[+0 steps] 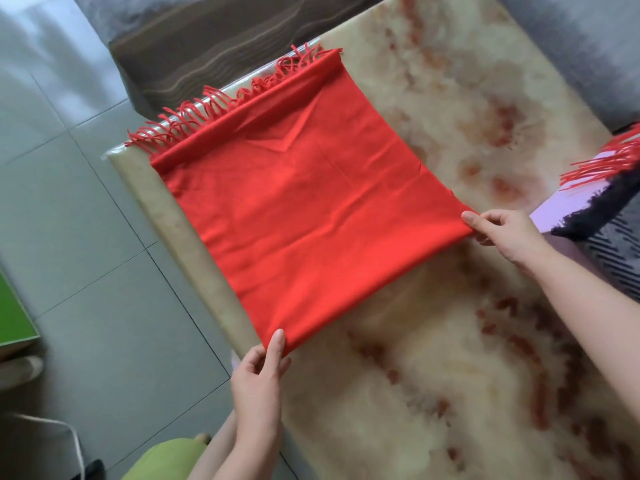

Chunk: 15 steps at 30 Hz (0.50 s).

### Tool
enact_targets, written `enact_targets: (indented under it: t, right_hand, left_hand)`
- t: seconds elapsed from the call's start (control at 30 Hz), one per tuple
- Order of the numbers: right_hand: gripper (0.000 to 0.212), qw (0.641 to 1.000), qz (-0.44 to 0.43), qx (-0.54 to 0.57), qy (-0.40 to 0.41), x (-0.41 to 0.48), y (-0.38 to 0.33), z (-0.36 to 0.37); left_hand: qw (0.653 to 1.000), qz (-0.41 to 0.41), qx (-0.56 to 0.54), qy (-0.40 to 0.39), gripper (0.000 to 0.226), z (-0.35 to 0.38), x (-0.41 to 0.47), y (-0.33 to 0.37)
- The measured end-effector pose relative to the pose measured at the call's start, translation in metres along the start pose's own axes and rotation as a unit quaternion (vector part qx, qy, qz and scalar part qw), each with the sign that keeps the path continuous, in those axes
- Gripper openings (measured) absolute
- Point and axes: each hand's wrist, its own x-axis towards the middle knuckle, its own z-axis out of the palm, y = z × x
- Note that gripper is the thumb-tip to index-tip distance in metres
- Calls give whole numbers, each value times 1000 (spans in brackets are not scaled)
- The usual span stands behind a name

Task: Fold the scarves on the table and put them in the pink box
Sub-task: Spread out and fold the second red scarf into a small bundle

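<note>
— Where does the red scarf (304, 209) lie?

— Flat on the marble-patterned table (433, 341), folded into a nearly square panel. Its fringe (221, 105) runs along the far edge and spills over the table's rim.

— And the hands?

— They hold the opposite edge, the one nearest the person. The left hand (258, 382) pinches the near-left corner, with one finger laid on top of the cloth and the others tucked beneath. The right hand (502, 233) pinches the right corner, thumb on top, fingers curled under.

— So which way does the cloth lie from the fingers?

— Away from them, out towards the fringe. The held edge spans from hand to hand, and the panel's slightly longer run goes from that edge to the fringed one. The next fold probably carries the held edge forward onto the fringed end, or brings one corner across to the other; which of the two cannot be told.

— The box?

— The pink box (543, 216) sits at the right edge of the view, just beside the right hand and well apart from the left. A dark scarf (595, 209) and some red tassels (602, 164) already rest in it. The right hand looks better placed to carry the bundle over.
</note>
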Motion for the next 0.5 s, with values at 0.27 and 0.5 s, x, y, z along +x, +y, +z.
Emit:
enact_targets:
  t: [0.27, 0.5]
  right_hand:
    - [39, 994, 23, -108, 1, -49, 40, -32]
    - [40, 971, 23, -238, -4, -116, 91, -82]
  left_hand:
    - [994, -35, 46, -93, 24, -11, -43, -39]
    - [971, -98, 107, -189, 26, -15, -109, -105]
